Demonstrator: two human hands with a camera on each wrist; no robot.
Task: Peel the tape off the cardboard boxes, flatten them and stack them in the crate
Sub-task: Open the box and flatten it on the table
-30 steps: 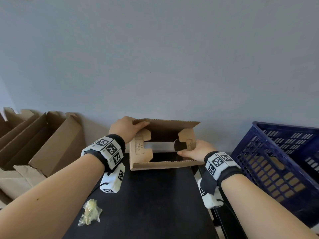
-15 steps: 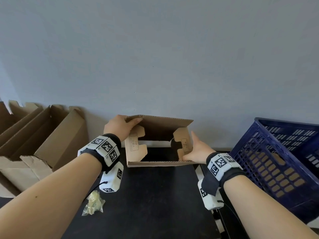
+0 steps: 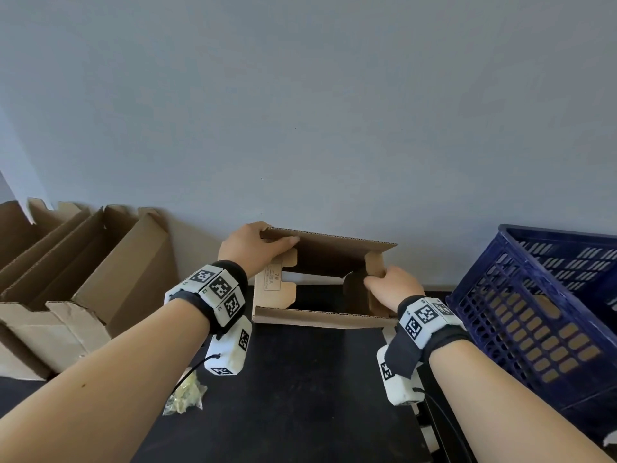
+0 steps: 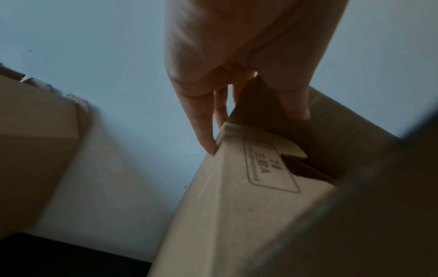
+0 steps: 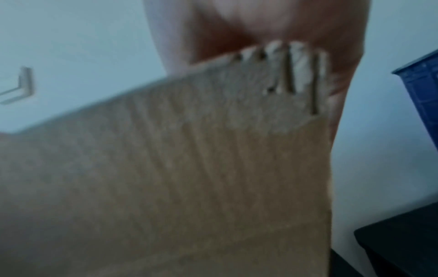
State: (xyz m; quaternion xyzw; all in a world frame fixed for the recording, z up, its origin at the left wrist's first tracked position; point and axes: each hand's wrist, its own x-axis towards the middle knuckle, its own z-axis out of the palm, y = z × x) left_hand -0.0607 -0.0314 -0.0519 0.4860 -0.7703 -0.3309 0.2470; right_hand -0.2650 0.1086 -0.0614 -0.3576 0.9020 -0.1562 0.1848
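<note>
A brown cardboard box (image 3: pixel 320 279) lies on its side at the back of the black counter (image 3: pixel 300 396), open toward the viewer, small end flaps folded inward, a printed label on its left flap. A dark blue slatted crate (image 3: pixel 521 329) stands tilted just right of it, cardboard showing through its slats.

Head view is your best one: even, soft daylight, no glare, wall (image 3: pixel 300 95) evenly lit with slight falloff to the corners. Wide-angle bend shows at the edges, the blue crate (image 3: pixel 534 312) leans outward. Inside of the open cardboard box (image 3: pixel 320 262) sits in deep shadow, the black table (image 3: pixel 300 396) swallows detail.

Your left wrist view is dim and backlit: left hand (image 4: pixel 237 56) in shade, printed label still readable, a dark blurred mass fills the lower right.

Your right wrist view is soft throughout, smeared cardboard texture, right hand (image 5: pixel 260 22) out of focus, dim.
</note>
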